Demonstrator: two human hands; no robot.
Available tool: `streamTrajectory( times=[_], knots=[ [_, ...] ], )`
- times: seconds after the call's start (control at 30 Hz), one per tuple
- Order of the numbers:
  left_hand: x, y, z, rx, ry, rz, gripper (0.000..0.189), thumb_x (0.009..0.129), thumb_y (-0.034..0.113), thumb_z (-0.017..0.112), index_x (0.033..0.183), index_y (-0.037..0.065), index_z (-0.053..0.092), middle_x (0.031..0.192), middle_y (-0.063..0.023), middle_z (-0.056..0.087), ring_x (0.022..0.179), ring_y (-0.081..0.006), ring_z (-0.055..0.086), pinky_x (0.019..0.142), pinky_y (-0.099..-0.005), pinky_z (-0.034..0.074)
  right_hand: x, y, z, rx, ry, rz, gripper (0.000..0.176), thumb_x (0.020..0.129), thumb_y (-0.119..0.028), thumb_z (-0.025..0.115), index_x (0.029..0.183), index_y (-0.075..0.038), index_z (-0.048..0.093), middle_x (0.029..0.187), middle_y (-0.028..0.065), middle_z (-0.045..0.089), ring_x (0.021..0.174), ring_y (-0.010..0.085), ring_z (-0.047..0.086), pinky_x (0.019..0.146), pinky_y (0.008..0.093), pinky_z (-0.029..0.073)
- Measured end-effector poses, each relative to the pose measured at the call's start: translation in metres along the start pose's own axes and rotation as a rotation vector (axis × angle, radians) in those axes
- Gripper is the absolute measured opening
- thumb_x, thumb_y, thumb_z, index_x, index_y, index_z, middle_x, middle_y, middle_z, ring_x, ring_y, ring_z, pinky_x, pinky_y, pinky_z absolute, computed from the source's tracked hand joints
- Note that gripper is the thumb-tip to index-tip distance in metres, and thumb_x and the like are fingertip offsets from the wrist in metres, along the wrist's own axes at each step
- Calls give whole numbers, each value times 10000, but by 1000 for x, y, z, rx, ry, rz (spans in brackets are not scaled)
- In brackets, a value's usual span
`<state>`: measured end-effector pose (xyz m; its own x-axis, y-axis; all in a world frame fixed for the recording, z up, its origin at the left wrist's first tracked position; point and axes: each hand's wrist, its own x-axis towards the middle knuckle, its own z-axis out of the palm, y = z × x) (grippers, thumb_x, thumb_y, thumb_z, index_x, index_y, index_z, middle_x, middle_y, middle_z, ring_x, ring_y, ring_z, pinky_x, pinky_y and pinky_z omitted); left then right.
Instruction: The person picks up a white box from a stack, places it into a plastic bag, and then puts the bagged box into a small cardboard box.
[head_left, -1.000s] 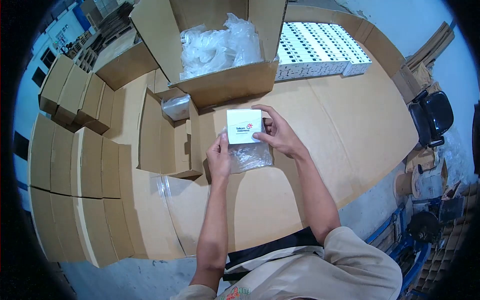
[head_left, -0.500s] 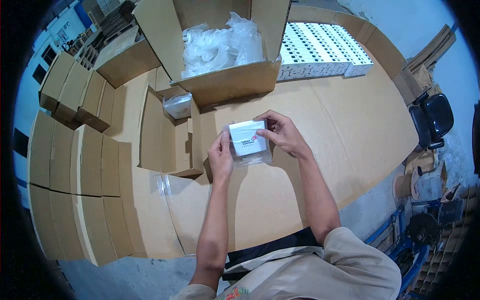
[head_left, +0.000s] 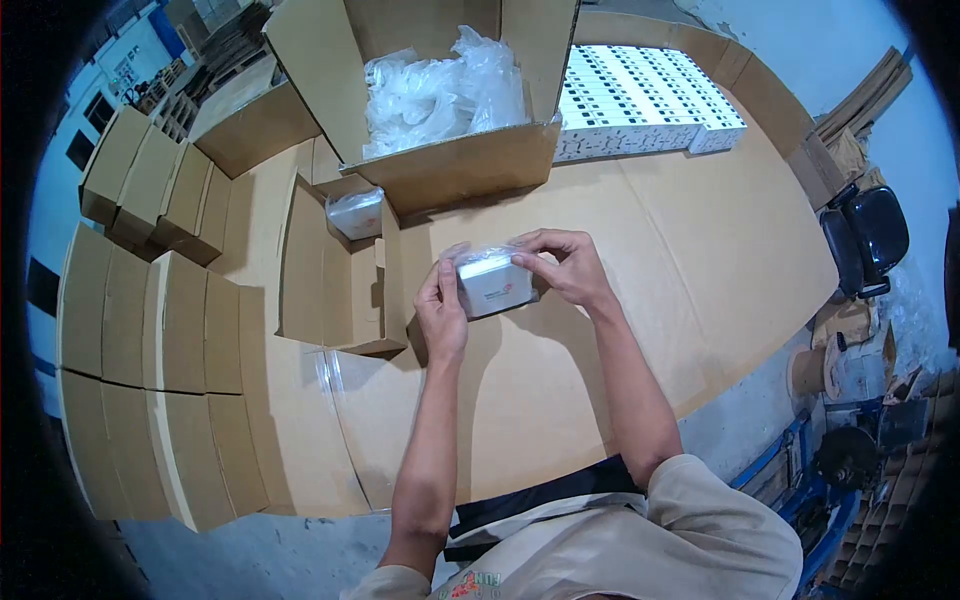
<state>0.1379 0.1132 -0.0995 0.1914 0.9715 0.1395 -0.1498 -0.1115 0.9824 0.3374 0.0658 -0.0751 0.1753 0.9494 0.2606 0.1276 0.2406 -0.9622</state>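
From the head camera, looking down over the person's arms, both hands meet in front of the chest above the desk [head_left: 640,260], which is covered with sheets of brown cardboard. Between them is a small white box [head_left: 492,283] with a red mark on its face, wrapped in a clear plastic bag [head_left: 478,254] that crinkles along its top edge.

The left hand [head_left: 441,305] has its grip closed on the box's left end, thumb against the near side. The right hand [head_left: 565,268] grips the right end, its fingers curled over the top edge and pinching the plastic there. Neither hand is nearer; both touch the box. Its long side runs across, from one hand to the other, and the printed face tilts up toward the person. It is held just off the desk, not resting on it.

Just beyond the hands stands a big open carton [head_left: 450,165] filled with loose plastic bags [head_left: 440,90]. Left of the box, near the left hand, a smaller open carton [head_left: 330,270] holds one bagged item [head_left: 355,212] at its far end. Rows of white boxes [head_left: 640,95] lie packed together at the back right of the desk. Brown cartons [head_left: 150,300] are stacked along the left, and a black chair [head_left: 868,235] stands off to the right.
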Motion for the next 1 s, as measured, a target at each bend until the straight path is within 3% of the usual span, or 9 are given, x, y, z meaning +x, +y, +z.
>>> streamTrajectory(
  times=[0.2, 0.4, 0.5, 0.6, 0.73, 0.83, 0.93, 1.0],
  knots=[
    [1, 2, -1, -22, 19, -45, 449, 1136, 343, 448, 1205, -12, 715, 1114, -65, 720, 1062, -141, 628, 981, -313, 488, -1, 0, 8, 32, 72, 32, 139, 873, -68, 818, 978, 18, 791, 1069, 121, 782, 957, 172, 728, 897, 304, 565],
    [8, -4, 3, -126, 31, 21, 443, 1135, 341, 449, 1184, -17, 706, 1121, -58, 714, 1060, -146, 635, 952, -303, 502, 0, -5, 20, 326, 156, 130, 473, 941, -40, 748, 1389, -16, 601, 1128, 179, 759, 968, 145, 711, 877, 266, 554],
    [14, -12, 5, -287, 24, -14, 411, 1136, 324, 445, 1215, -3, 682, 1170, -70, 707, 1092, -158, 644, 978, -318, 510, 2, -14, 27, 493, 159, 123, 567, 956, -12, 714, 1484, -43, 508, 1202, 205, 730, 994, 144, 692, 899, 280, 547],
    [18, -17, 5, -393, 20, -35, 393, 1132, 318, 456, 1229, 4, 671, 1199, -83, 706, 1121, -174, 651, 1010, -336, 512, 1, -18, 30, 489, 105, 29, 582, 952, -24, 727, 1491, -54, 509, 1217, 170, 719, 1006, 137, 673, 912, 281, 538],
    [22, -17, 1, -421, -5, -31, 392, 1125, 323, 475, 1256, 6, 664, 1214, -86, 702, 1136, -174, 647, 1022, -343, 514, 0, -1, 18, 196, 13, 118, 514, 935, -38, 752, 1419, -40, 579, 1151, 94, 710, 1007, 120, 654, 887, 276, 539],
    [25, -15, -6, -379, -66, -134, 317, 1098, 242, 555, 1274, 3, 669, 1229, -89, 701, 1142, -167, 640, 1018, -326, 507, 0, 10, 18, 192, 16, 192, 405, 927, -43, 764, 1315, -15, 652, 1080, 53, 714, 954, 105, 648, 819, 268, 533],
    [21, 5, -2, -207, -76, -18, 242, 1012, 150, 700, 1200, -1, 716, 1139, -56, 721, 1059, -136, 657, 931, -286, 524, 0, 14, 16, 190, 0, 157, 294, 929, -43, 761, 1214, 5, 703, 1053, 43, 726, 907, 91, 639, 755, 262, 518],
    [20, 8, -12, -119, -190, -56, 226, 963, 83, 744, 1172, -3, 727, 1115, -55, 728, 1043, -135, 664, 927, -287, 527, 0, 13, 16, 186, -19, 91, 246, 933, -47, 757, 1169, 11, 722, 1025, 39, 734, 880, 86, 632, 726, 260, 508]
  ],
)
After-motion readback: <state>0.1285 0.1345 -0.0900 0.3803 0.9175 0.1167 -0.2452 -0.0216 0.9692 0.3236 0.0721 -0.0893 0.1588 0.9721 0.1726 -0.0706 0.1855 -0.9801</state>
